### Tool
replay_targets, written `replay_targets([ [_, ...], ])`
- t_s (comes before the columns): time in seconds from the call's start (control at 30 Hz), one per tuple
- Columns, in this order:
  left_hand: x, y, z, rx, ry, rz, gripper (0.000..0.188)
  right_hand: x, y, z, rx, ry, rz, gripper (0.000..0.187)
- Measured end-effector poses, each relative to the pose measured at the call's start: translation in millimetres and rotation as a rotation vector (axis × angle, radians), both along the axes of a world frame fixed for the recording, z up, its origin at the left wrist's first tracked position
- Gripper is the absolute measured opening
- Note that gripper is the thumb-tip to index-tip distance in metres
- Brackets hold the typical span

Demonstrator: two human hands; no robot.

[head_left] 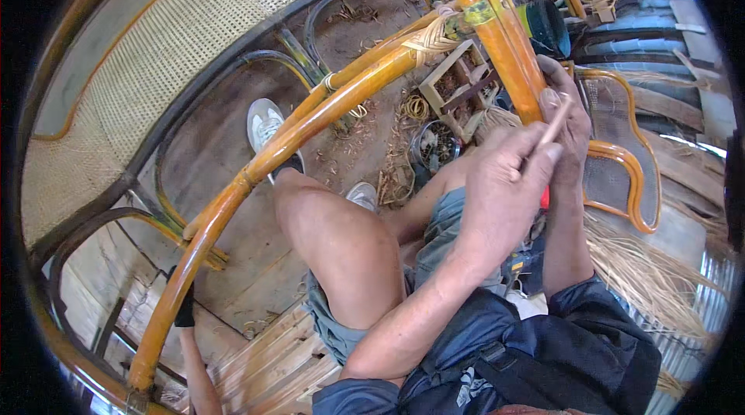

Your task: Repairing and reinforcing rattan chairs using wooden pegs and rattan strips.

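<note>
The left hand [508, 182] pinches a thin pale stick [555, 122], which slants up in front of the right hand [574, 116]. The right hand is curled by the low end of the straight orange rattan poles [503, 39], but I cannot tell how tight it is. Pale strips [437, 39] are wrapped where a long bent rattan pole [330, 108] meets the straight ones. Below lie a wooden frame [442, 89], a round bowl [435, 143] and a coil of strips [415, 108]. On the left is a woven cane panel [167, 39]. Another person's dark glove [185, 308] is near the bent pole's low end
</note>
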State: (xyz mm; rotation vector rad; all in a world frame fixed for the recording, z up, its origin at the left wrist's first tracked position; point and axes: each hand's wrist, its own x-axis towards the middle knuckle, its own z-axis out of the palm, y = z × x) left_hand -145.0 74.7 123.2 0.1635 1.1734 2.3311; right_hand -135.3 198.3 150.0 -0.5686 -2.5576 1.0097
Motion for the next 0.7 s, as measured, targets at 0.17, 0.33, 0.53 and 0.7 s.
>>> replay_targets([
  [0.17, -1.0, -0.7, 6.3, 0.092, -0.012, -0.205, 0.027, -0.5, -6.9, 5.0, -0.075, 0.014, -0.005, 0.053],
  [0.33, -3.1, -15.1, 9.9, -0.066, 0.205, -0.185, 0.018, -2.1, 15.9, 4.3, -0.501, -0.14, -0.008, 0.062],
  [0.53, -19.5, -36.4, 10.9, -0.006, 0.042, -0.151, 0.009, 3.7, 18.7, -1.4, -0.693, -0.134, -0.169, 0.04],
  [0.7, -28.1, -39.6, 8.5, 0.006, -0.285, 0.244, 0.02, -0.8, 27.2, -0.7, -0.522, -0.065, 0.042, 0.041],
])
